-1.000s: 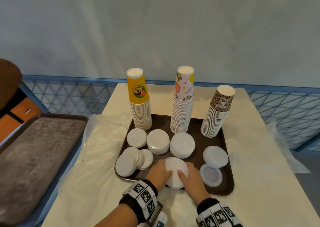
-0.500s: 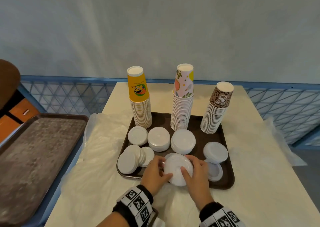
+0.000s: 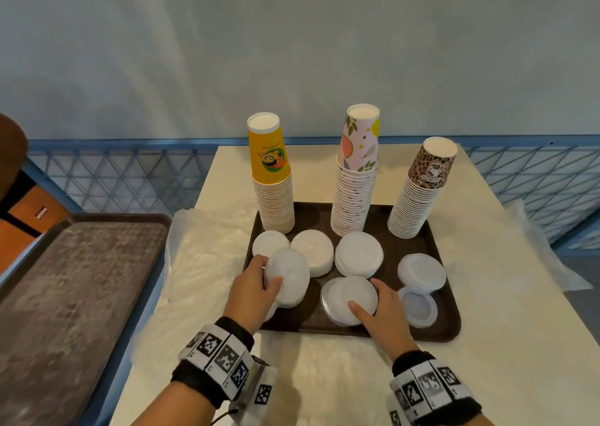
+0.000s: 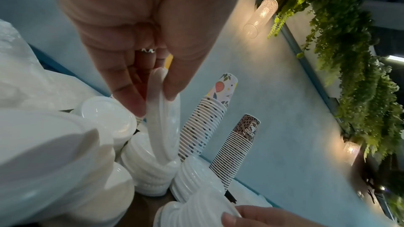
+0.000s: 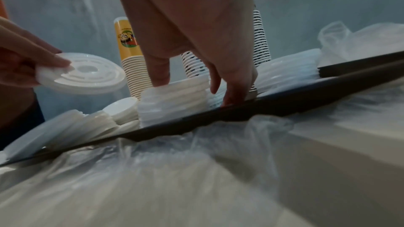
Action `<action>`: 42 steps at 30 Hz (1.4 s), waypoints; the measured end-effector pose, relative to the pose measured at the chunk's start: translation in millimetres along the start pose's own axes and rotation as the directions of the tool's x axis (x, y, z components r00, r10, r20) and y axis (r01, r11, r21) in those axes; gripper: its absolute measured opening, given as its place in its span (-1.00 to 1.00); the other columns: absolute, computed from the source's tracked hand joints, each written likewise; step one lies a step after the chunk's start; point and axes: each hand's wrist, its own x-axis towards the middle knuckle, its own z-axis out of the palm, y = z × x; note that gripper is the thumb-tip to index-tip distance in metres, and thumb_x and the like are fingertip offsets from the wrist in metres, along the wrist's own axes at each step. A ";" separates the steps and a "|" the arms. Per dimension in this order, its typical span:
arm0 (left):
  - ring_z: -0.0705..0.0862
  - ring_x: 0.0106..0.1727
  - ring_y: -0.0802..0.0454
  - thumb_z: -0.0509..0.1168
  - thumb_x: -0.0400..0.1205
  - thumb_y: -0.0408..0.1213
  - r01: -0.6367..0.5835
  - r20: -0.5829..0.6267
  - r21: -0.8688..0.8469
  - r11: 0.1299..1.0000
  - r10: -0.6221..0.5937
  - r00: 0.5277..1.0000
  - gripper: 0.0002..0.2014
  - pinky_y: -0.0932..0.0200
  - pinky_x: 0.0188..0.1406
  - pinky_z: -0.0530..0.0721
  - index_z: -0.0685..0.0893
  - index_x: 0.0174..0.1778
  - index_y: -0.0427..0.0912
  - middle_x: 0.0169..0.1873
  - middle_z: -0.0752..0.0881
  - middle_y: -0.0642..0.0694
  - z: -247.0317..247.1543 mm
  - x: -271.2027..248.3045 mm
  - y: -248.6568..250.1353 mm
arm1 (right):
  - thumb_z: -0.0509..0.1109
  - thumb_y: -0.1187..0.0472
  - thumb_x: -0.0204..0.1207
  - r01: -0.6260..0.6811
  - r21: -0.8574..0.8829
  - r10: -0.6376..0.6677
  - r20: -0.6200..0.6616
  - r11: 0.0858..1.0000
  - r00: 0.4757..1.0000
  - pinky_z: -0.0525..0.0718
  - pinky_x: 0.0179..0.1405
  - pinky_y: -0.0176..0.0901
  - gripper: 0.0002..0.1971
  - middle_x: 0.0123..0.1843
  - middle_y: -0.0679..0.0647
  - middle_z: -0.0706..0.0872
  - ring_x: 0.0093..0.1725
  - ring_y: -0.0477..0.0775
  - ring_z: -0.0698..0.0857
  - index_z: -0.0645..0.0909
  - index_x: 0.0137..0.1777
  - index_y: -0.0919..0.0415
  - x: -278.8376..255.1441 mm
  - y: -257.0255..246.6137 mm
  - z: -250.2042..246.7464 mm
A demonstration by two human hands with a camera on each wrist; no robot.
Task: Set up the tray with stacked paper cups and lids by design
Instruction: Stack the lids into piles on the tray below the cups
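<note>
A dark brown tray (image 3: 444, 331) holds three upside-down cup stacks at its back: yellow (image 3: 272, 179), floral (image 3: 355, 179) and leopard-print (image 3: 418, 192). White lid stacks lie in front of them. My left hand (image 3: 259, 283) pinches one white lid (image 3: 287, 276) (image 4: 163, 118) (image 5: 87, 73), lifted above the tray's front left. My right hand (image 3: 376, 302) (image 5: 196, 84) rests on a short lid stack (image 3: 350, 299) (image 5: 172, 99) at the tray's front middle, thumb on top and fingers round its far side.
A loose lid (image 3: 417, 307) and a lid stack (image 3: 422, 271) sit at the tray's front right. Clear plastic sheeting (image 3: 201, 263) lies under and beside the tray on the cream table (image 3: 506, 360). A second brown tray (image 3: 74, 289) stands to the left.
Both hands were on the front-middle lid stack. My left hand has lifted one lid off it and moved left, while my right hand stays on the stack.
</note>
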 end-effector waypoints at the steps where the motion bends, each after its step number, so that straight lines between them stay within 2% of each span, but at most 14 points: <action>1: 0.57 -0.09 0.06 0.25 0.65 -0.22 -0.006 0.010 0.030 1.000 0.006 1.000 -0.64 0.39 -0.23 0.47 0.43 0.35 -0.19 -0.06 0.59 -0.04 0.6 0.3 0.8 | 0.46 -0.01 0.45 -0.015 0.000 0.015 0.022 1.000 1.000 0.43 0.45 0.03 -0.31 0.45 0.14 0.40 0.41 0.12 0.42 0.27 0.51 0.12 2.3 -1.6 0.5; 4: 0.64 0.00 0.00 0.23 0.66 -0.21 0.004 0.079 0.078 0.997 -0.010 0.997 -0.60 0.28 -0.07 0.58 0.37 0.41 -0.14 0.09 0.68 -0.15 6.7 -1.0 1.9 | 0.46 -0.04 0.45 -0.026 0.009 0.026 0.044 1.000 0.999 0.46 0.42 0.04 -0.34 0.40 0.13 0.42 0.37 0.12 0.44 0.28 0.49 0.07 7.0 -5.7 3.7; 7: 0.69 0.12 -0.05 0.24 0.65 -0.21 0.019 0.160 0.055 0.998 -0.027 0.987 -0.56 0.16 0.11 0.69 0.33 0.45 -0.12 0.15 0.68 -0.16 16.2 -5.6 1.0 | 0.48 -0.06 0.41 -0.022 -0.026 0.023 0.047 0.999 0.999 0.44 0.44 0.06 -0.30 0.38 0.11 0.41 0.37 0.12 0.43 0.27 0.48 0.05 5.7 -8.8 6.6; 11: 0.69 0.15 -0.06 0.24 0.65 -0.21 0.029 0.216 0.062 0.998 -0.042 0.976 -0.51 0.08 0.17 0.72 0.28 0.49 -0.10 0.23 0.65 -0.17 23.9 -6.6 0.9 | 0.51 -0.03 0.38 -0.028 -0.060 0.031 0.055 0.998 0.998 0.45 0.38 -0.05 -0.28 0.37 0.10 0.39 0.37 0.12 0.43 0.28 0.49 0.08 1.7 -11.0 8.3; 17: 0.68 0.15 -0.04 0.23 0.66 -0.22 -0.002 0.216 0.083 0.997 -0.016 0.976 -0.54 0.20 0.10 0.68 0.30 0.47 -0.12 0.23 0.65 -0.16 29.0 -5.2 4.5 | 0.57 -0.03 0.31 -0.024 -0.083 0.034 0.121 0.996 0.992 0.47 0.30 -0.12 -0.34 0.19 0.01 0.35 0.25 0.09 0.47 0.37 0.36 0.02 3.8 -11.9 -1.0; 21: 0.68 0.16 -0.05 0.24 0.65 -0.21 0.000 0.216 0.078 0.997 -0.017 0.976 -0.55 0.15 0.13 0.71 0.33 0.45 -0.12 0.23 0.65 -0.15 31.3 -2.3 6.0 | 0.59 0.07 0.32 0.001 0.000 -0.001 0.120 1.000 0.993 0.48 0.11 -0.22 -0.46 0.14 0.02 0.45 0.20 0.08 0.53 0.36 0.20 0.01 2.4 -10.0 -8.7; 24: 0.68 0.17 -0.06 0.25 0.65 -0.20 0.025 0.240 0.055 0.998 -0.037 0.970 -0.54 0.16 0.10 0.72 0.33 0.46 -0.13 0.26 0.63 -0.15 35.7 2.3 7.1 | 0.52 0.09 0.41 -0.037 0.090 0.022 0.156 0.995 0.987 0.48 0.02 -0.22 -0.54 0.09 -0.03 0.52 0.17 0.05 0.55 0.35 0.21 0.02 0.0 -8.0 -19.8; 27: 0.65 0.13 -0.05 0.27 0.63 -0.24 0.082 0.291 -0.055 0.995 -0.063 0.955 -0.52 0.24 -0.16 0.78 0.34 0.46 -0.15 0.28 0.60 -0.18 44.4 8.2 11.0 | 0.42 0.07 0.51 -0.095 0.193 0.092 0.025 0.977 0.995 0.47 0.04 -0.16 -0.55 0.18 0.06 0.51 0.15 0.06 0.50 0.35 0.33 0.07 -0.2 -5.8 -45.7; 29: 0.58 0.12 0.01 0.29 0.62 -0.26 0.139 0.330 -0.130 0.982 -0.089 0.940 -0.53 0.31 -0.32 0.75 0.35 0.45 -0.16 0.31 0.56 -0.18 53.6 10.9 14.4 | 0.30 0.05 0.59 -0.142 0.230 0.165 -0.082 0.963 0.983 0.48 -0.01 -0.16 -0.53 0.25 0.18 0.50 0.19 0.18 0.50 0.31 0.44 0.16 1.2 2.8 -65.4; 31: 0.55 0.14 0.02 0.30 0.61 -0.28 0.187 0.364 -0.175 0.967 -0.113 0.925 -0.54 0.21 -0.22 0.79 0.37 0.43 -0.17 0.32 0.54 -0.18 64.2 12.8 17.2 | 0.22 0.03 0.63 -0.167 0.193 0.197 -0.147 0.967 0.969 0.44 0.07 -0.10 -0.55 0.31 0.27 0.52 0.21 0.25 0.52 0.31 0.44 0.23 3.6 19.7 -80.3; 35: 0.64 0.13 -0.09 0.29 0.62 -0.29 0.248 0.421 -0.128 0.960 -0.174 0.890 -0.53 -0.04 -0.01 0.80 0.35 0.44 -0.19 0.33 0.54 -0.21 81.2 14.1 21.4 | 0.26 0.04 0.61 -0.177 0.093 0.190 -0.145 0.980 0.971 0.43 0.06 -0.07 -0.59 0.25 0.29 0.61 0.07 0.16 0.52 0.43 0.35 0.27 6.4 51.7 -92.2; 38: 0.67 0.18 -0.14 0.33 0.59 -0.23 0.225 0.419 -0.027 0.974 -0.193 0.887 -0.51 -0.02 0.04 0.78 0.36 0.42 -0.19 0.32 0.54 -0.20 92.3 14.8 24.0 | 0.29 0.09 0.61 -0.167 0.045 0.172 -0.155 0.985 0.973 0.40 0.02 -0.10 -0.63 0.21 0.29 0.63 0.03 0.15 0.52 0.49 0.31 0.31 5.6 62.1 -91.3; 40: 0.61 0.27 -0.13 0.36 0.56 -0.19 0.178 0.395 0.062 0.982 -0.188 0.899 -0.47 -0.02 0.23 0.70 0.36 0.43 -0.18 0.36 0.51 -0.18 99.5 16.3 25.7 | 0.31 0.09 0.59 -0.143 0.017 0.143 -0.194 0.990 0.970 0.39 0.02 -0.11 -0.63 0.20 0.29 0.63 0.02 0.13 0.50 0.51 0.29 0.31 6.7 65.3 -87.7; 42: 0.50 0.40 -0.09 0.36 0.56 -0.16 0.112 0.366 0.160 0.981 -0.165 0.916 -0.43 0.04 0.43 0.52 0.35 0.46 -0.18 0.40 0.44 -0.17 103.8 16.6 27.7 | 0.36 0.12 0.56 -0.121 -0.005 0.117 -0.234 0.993 0.965 0.40 0.02 -0.11 -0.64 0.19 0.25 0.59 0.04 0.13 0.50 0.50 0.29 0.28 8.3 65.4 -82.2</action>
